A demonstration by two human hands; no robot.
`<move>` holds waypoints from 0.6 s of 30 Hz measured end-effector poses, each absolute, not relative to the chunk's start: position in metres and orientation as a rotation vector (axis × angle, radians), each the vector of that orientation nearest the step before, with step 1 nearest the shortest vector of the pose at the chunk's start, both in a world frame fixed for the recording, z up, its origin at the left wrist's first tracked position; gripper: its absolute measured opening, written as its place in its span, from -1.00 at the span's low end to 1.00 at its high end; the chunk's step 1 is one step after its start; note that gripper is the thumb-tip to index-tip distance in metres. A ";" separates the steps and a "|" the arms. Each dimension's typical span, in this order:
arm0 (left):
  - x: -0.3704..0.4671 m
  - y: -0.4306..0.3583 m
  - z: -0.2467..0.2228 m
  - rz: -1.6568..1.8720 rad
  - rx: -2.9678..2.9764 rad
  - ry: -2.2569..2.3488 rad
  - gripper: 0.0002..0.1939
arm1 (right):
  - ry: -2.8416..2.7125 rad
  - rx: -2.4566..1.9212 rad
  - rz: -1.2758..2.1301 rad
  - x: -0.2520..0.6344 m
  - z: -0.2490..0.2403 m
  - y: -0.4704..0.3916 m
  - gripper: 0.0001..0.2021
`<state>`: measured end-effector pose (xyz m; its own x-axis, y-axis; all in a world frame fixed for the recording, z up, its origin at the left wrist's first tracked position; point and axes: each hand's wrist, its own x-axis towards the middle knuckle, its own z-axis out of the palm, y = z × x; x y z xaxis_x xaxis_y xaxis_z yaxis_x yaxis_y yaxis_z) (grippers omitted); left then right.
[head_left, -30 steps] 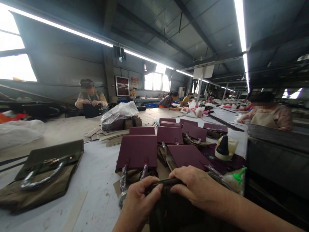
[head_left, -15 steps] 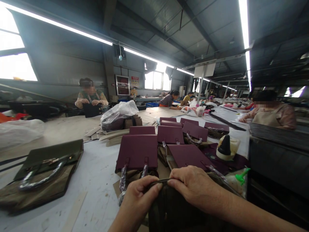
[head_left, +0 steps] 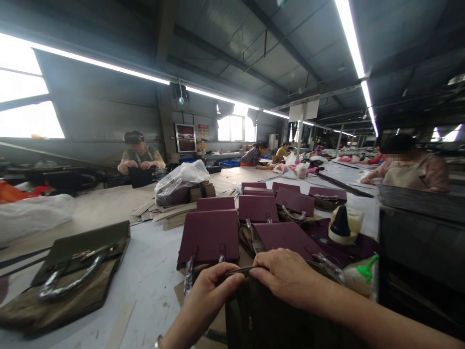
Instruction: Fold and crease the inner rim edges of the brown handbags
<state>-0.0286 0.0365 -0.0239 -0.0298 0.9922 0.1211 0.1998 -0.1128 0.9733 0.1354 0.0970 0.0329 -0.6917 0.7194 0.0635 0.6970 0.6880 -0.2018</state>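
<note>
Left hand and right hand, close together, each pinch top edge of dark piece below them; work there looks unfinished. Beyond hands, several purple-flapped bags already bear wrapped handles; olive bag, far left, likewise.

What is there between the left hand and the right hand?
In the head view, the upper edge of a dark olive piece runs between the left hand and right hand, pinched by both.

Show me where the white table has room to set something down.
Bare white tabletop shows between the green bag and the burgundy bags, past the pale strip. Beyond the right hand it is crowded: burgundy bags, tub and green-tipped bottle sit close together.
</note>
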 end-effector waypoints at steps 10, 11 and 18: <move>-0.024 0.045 -0.028 1.280 1.346 1.267 -0.74 | -2.751 -0.994 0.459 0.156 0.037 0.109 -0.73; -0.024 0.046 -0.028 1.282 1.329 1.249 -0.74 | -2.760 -1.039 0.395 0.157 0.036 0.109 -0.74; -0.028 0.046 -0.021 1.224 1.262 1.160 -0.66 | -2.781 -1.180 0.197 0.149 0.034 0.110 -0.77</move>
